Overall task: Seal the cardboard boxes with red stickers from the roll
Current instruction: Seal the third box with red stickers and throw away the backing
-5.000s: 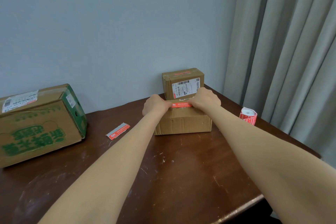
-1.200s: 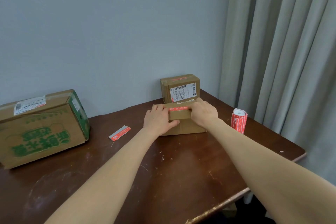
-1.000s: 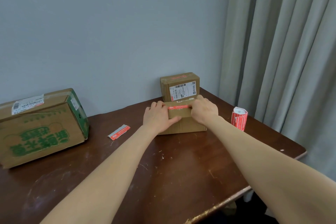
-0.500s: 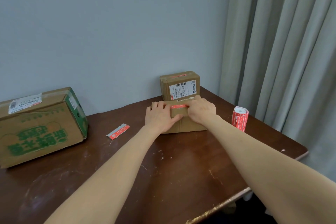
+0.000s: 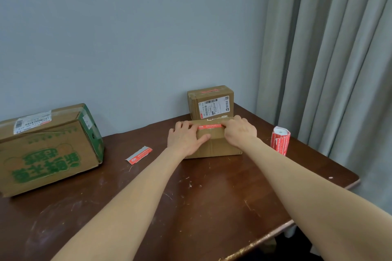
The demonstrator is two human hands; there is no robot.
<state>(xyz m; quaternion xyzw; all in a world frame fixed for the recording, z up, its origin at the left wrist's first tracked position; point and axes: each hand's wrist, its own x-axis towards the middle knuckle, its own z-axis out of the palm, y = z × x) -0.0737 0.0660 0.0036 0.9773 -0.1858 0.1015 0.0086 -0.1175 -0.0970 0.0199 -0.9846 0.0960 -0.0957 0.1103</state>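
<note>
A dark brown, scratched wooden table (image 5: 212,207) fills the lower frame. At the left edge lies a large cardboard box with green print (image 5: 46,150). Just right of centre sits a low plain cardboard box (image 5: 214,146), with a taller cardboard box bearing a white shipping label (image 5: 210,101) directly behind it, against the wall.

The left hand (image 5: 185,140) rests on the low box's left end, released and flat: its fingers lie straight over the top and its thumb stretches along the front face. The right hand (image 5: 240,131) covers the right end with bent fingers. Its fingertips are hidden, so I cannot tell whether it grasps or only presses.

A red-and-white sticker roll (image 5: 280,142) stands upright right of centre. A loose red-edged sticker strip (image 5: 139,155) lies left of the low box. Between the hands, a narrow red sticker (image 5: 210,126) runs along the box's top.
</note>
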